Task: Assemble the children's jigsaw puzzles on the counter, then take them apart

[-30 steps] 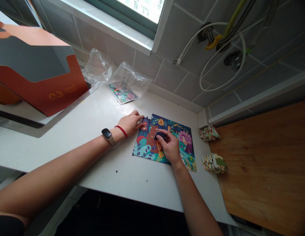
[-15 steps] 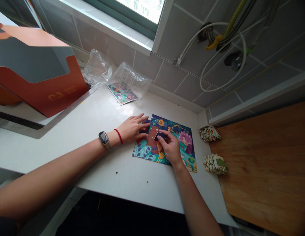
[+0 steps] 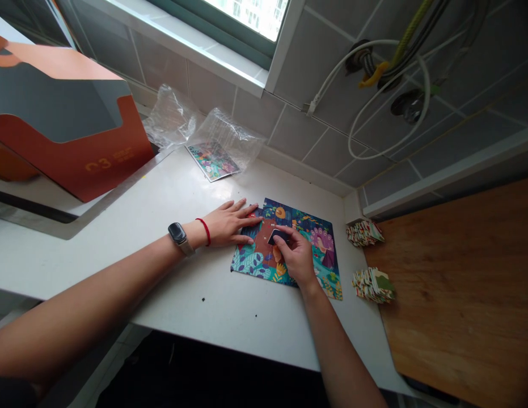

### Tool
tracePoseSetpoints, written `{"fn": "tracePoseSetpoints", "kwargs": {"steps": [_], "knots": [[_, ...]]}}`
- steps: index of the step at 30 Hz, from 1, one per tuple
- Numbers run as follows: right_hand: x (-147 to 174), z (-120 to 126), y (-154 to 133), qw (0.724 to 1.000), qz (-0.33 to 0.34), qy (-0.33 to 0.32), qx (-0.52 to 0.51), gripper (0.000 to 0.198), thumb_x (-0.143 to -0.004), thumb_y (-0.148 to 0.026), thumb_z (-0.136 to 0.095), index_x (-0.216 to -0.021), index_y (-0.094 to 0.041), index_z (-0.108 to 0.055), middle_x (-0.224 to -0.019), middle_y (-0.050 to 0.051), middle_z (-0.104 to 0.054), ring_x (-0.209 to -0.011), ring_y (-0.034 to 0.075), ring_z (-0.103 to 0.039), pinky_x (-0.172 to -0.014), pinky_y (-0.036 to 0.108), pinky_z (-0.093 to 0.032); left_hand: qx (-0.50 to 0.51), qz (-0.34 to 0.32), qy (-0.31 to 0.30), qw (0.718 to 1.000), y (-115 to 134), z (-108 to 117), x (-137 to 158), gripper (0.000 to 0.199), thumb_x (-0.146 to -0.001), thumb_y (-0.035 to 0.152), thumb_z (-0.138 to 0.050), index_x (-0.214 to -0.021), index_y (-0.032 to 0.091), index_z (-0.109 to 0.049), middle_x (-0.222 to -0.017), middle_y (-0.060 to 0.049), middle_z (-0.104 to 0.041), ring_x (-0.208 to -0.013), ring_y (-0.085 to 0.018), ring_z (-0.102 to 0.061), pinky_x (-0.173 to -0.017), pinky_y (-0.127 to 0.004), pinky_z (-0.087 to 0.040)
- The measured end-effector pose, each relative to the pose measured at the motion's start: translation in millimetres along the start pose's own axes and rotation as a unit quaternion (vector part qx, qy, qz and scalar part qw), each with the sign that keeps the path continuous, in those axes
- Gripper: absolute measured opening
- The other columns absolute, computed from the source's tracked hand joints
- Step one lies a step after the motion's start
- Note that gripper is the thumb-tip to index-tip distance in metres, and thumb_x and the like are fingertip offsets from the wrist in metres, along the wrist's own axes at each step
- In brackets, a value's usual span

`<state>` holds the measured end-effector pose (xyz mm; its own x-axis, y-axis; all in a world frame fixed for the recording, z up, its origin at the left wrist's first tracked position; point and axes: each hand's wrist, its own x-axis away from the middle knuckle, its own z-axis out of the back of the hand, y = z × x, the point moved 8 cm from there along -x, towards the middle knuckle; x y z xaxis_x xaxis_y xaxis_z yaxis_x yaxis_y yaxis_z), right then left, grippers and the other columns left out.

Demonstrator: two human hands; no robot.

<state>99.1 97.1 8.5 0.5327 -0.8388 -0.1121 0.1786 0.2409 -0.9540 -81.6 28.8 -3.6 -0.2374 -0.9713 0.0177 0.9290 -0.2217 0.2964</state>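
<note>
Spreading the left hand (image 3: 226,225) flat over the left side of the puzzle (image 3: 265,246), apparently preventing shift on the counter (image 3: 170,306); pinching a dark piece (image 3: 274,234) above with the right hand (image 3: 299,256), likely for control.

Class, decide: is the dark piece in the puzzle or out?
Out: the right hand pinches the dark piece over the puzzle.

- White tabletop (image 3: 119,243) spans the frame's middle
- Puzzle (image 3: 264,247) lies at centre
- Picture card (image 3: 210,161) lies upper centre
- Two stacks (image 3: 371,285) sit at right
- Dark specks (image 3: 203,299) lie lower centre
</note>
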Motion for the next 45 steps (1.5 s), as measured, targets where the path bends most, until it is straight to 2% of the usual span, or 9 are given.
{"fn": "tracePoseSetpoints", "kwargs": {"steps": [6, 11, 16, 22, 26, 29, 33, 37, 45], "knots": [[0.4, -0.2, 0.7, 1.000, -0.009, 0.000, -0.003, 0.028, -0.086, -0.036, -0.074, -0.110, -0.024, -0.076, -0.111, 0.006, -0.077, -0.099, 0.024, -0.074, -0.090, 0.037, -0.060, 0.006, 0.000, 0.020, 1.000, -0.4, -3.5, -1.2, 0.074, -0.095, 0.071, -0.045, -0.159, 0.034, -0.037, -0.170, -0.010, -0.023, -0.154, -0.044, -0.021, -0.119, -0.059, -0.023], [0.3, -0.5, -0.9, 1.000, -0.002, 0.000, 0.001, 0.027, -0.086, -0.036, -0.074, -0.110, -0.024, -0.076, -0.112, 0.006, -0.077, -0.100, 0.024, -0.073, -0.090, 0.037, -0.060, 0.016, -0.019, 0.050, 0.998, -3.9, 1.2, -0.7, 0.070, -0.095, 0.069, -0.048, -0.157, 0.035, -0.042, -0.168, -0.009, -0.029, -0.152, -0.042, -0.026, -0.118, -0.057, -0.026], [0.2, -0.2, 1.5, 1.000, -0.005, 0.001, -0.009, 0.027, -0.085, -0.036, -0.075, -0.110, -0.024, -0.076, -0.112, 0.006, -0.077, -0.100, 0.024, -0.073, -0.090, 0.037, -0.060, 0.030, -0.035, 0.052, 0.998, -6.0, 5.9, 0.0, 0.065, -0.096, 0.065, -0.051, -0.153, 0.036, -0.047, -0.167, -0.008, -0.031, -0.151, -0.040, -0.030, -0.117, -0.056, -0.029], [0.3, -0.1, 2.4, 1.000, -0.010, 0.001, -0.023, 0.026, -0.085, -0.035, -0.074, -0.110, -0.024, -0.076, -0.108, 0.005, -0.078, -0.093, 0.022, -0.074, -0.084, 0.034, -0.060, 0.053, -0.039, 0.097, 0.993, -11.4, 20.1, 3.1, 0.046, -0.099, 0.057, -0.053, -0.134, 0.032, -0.068, -0.164, -0.010, -0.039, -0.146, -0.035, -0.041, -0.117, -0.055, -0.036], [0.6, -0.3, -0.5, 1.000, -0.009, 0.001, -0.018, 0.026, -0.085, -0.034, -0.074, -0.109, -0.024, -0.077, -0.110, 0.005, -0.077, -0.097, 0.022, -0.074, -0.087, 0.034, -0.060, 0.049, -0.044, 0.116, 0.991, -14.5, 27.3, 3.9, 0.039, -0.099, 0.053, -0.055, -0.124, 0.030, -0.075, -0.156, -0.012, -0.050, -0.140, -0.032, -0.050, -0.116, -0.055, -0.039], [0.7, -0.1, -1.2, 1.000, -0.013, 0.004, -0.023, 0.025, -0.084, -0.035, -0.074, -0.107, -0.025, -0.077, -0.108, 0.004, -0.078, -0.095, 0.022, -0.074, -0.086, 0.034, -0.061, 0.053, -0.045, 0.130, 0.989, -12.9, 30.1, 3.6, 0.039, -0.100, 0.052, -0.054, -0.126, 0.030, -0.073, -0.151, -0.013, -0.056, -0.134, -0.031, -0.056, -0.114, -0.055, -0.042], [0.7, -0.1, -1.4, 1.000, -0.011, 0.003, -0.026, 0.025, -0.084, -0.034, -0.075, -0.107, -0.025, -0.077, -0.109, 0.004, -0.078, -0.095, 0.022, -0.074, -0.086, 0.034, -0.061, 0.050, -0.050, 0.140, 0.988, -5.0, 26.4, 2.4, 0.041, -0.100, 0.051, -0.055, -0.129, 0.028, -0.071, -0.154, -0.012, -0.052, -0.139, -0.032, -0.051, -0.115, -0.054, -0.040], [0.5, -0.2, -0.7, 1.000, -0.015, 0.002, -0.023, 0.026, -0.084, -0.036, -0.074, -0.108, -0.025, -0.077, -0.111, 0.005, -0.078, -0.095, 0.022, -0.074, -0.087, 0.035, -0.061, 0.040, -0.037, 0.123, 0.991, 0.3, 17.2, 0.1, 0.042, -0.098, 0.054, -0.056, -0.129, 0.030, -0.070, -0.155, -0.010, -0.051, -0.142, -0.036, -0.046, -0.112, -0.058, -0.040], [0.5, -0.5, -2.1, 1.000, -0.010, 0.005, -0.026, 0.025, -0.083, -0.035, -0.076, -0.107, -0.025, -0.077, -0.108, 0.005, -0.079, -0.094, 0.022, -0.075, -0.085, 0.034, -0.061, 0.040, -0.039, 0.105, 0.993, 3.8, 17.7, -0.5, 0.045, -0.099, 0.055, -0.053, -0.131, 0.026, -0.068, -0.154, -0.011, -0.053, -0.140, -0.034, -0.047, -0.107, -0.054, -0.043]]}}
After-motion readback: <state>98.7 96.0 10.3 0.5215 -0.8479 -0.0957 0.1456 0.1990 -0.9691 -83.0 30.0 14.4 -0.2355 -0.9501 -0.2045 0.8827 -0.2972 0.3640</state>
